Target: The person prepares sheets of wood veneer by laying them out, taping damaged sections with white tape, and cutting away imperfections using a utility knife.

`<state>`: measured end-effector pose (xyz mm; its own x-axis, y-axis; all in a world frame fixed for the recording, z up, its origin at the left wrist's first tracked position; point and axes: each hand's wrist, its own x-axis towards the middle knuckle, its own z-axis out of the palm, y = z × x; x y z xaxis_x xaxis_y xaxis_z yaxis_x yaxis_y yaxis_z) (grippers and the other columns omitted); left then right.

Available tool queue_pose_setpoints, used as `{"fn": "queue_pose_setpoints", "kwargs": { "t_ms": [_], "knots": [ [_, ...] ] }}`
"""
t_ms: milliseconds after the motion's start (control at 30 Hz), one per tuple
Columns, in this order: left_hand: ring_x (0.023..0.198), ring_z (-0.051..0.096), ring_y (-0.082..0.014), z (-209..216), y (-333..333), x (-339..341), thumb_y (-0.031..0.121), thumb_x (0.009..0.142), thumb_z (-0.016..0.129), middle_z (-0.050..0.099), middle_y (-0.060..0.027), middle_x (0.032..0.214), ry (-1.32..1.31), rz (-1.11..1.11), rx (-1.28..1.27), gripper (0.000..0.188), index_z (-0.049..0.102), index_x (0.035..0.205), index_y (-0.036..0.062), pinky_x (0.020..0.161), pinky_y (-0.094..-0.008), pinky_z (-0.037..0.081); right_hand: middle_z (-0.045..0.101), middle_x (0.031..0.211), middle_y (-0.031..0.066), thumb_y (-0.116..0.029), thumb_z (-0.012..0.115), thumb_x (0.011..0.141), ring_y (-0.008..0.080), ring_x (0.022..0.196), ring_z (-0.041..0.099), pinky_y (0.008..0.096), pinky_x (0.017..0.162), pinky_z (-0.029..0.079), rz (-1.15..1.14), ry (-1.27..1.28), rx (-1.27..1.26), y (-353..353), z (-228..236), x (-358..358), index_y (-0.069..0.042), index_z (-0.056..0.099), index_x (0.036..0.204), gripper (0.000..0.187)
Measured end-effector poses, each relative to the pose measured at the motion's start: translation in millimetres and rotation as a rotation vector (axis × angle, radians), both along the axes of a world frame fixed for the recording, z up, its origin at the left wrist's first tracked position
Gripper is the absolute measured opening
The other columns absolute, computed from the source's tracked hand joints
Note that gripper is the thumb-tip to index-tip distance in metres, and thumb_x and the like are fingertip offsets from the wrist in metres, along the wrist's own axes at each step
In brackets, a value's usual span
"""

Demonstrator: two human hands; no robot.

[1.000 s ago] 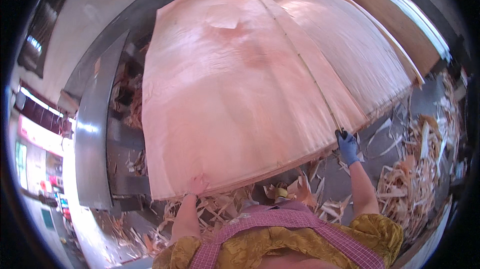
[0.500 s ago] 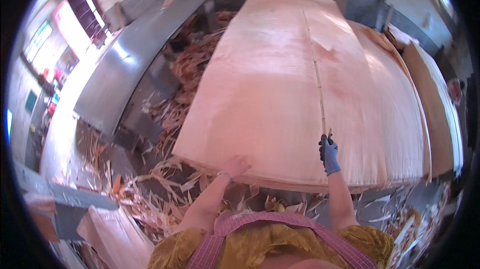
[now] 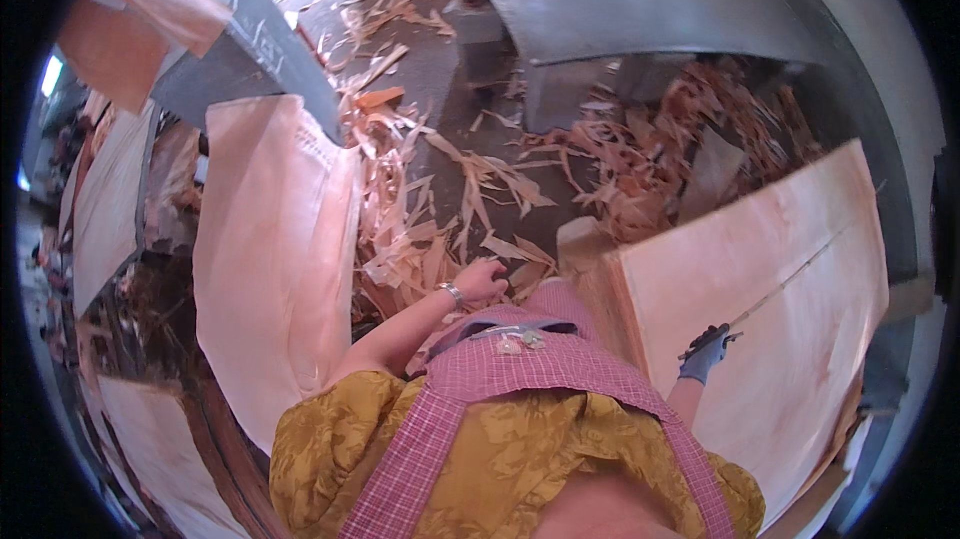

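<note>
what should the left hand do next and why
Probably reach left to the pinkish sheet: the left hand seems to hold nothing and that sheet lies near its forearm, while the right hand grips a thin stick over the other sheets.

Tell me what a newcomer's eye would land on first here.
Probably the tangle of pale, curling strips, strewn ahead of the person's bare left hand. Next, at the right, the gloved right hand grips a long thin stick over a pinkish stack of sheets.
</note>
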<state>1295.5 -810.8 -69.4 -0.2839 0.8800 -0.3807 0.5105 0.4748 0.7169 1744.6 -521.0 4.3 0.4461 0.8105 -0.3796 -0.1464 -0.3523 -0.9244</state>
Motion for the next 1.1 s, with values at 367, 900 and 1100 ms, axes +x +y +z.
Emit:
{"fn": "queue_pose_setpoints", "kwargs": {
  "t_ms": [367,900,1100],
  "knots": [
    [0.099,0.063,-0.0181,11,73,-388,0.030,0.093,0.062,0.064,-0.0126,0.115,-0.334,0.563,0.238,0.043,0.058,0.123,0.0007,0.090,-0.0327,0.049,0.047,0.067,-0.0056,-0.044,0.061,0.092,0.0087,0.054,0.043,0.0250,0.049,0.036,0.325,0.264,0.160,186,12,-479,-0.015,0.059,0.091,0.029],
    [0.082,0.068,-0.0260,-95,-72,-779,0.037,0.084,0.062,0.071,-0.0155,0.089,-0.498,0.881,-0.861,0.039,0.068,0.102,0.0027,0.076,-0.0393,0.052,0.043,0.056,-0.0044,-0.042,0.062,0.093,0.0073,0.040,0.040,0.0248,0.036,0.034,0.566,0.390,0.226,352,52,-1150,-0.008,0.058,0.086,0.035],
    [0.083,0.068,-0.0270,-118,39,-1121,0.034,0.083,0.064,0.071,-0.0159,0.089,-0.230,0.891,-0.625,0.037,0.067,0.102,0.0028,0.076,-0.0397,0.052,0.048,0.055,-0.0032,-0.040,0.061,0.094,0.0082,0.039,0.042,0.0265,0.035,0.035,0.477,0.266,0.268,398,39,-1343,-0.008,0.063,0.087,0.033]
  ]
}}
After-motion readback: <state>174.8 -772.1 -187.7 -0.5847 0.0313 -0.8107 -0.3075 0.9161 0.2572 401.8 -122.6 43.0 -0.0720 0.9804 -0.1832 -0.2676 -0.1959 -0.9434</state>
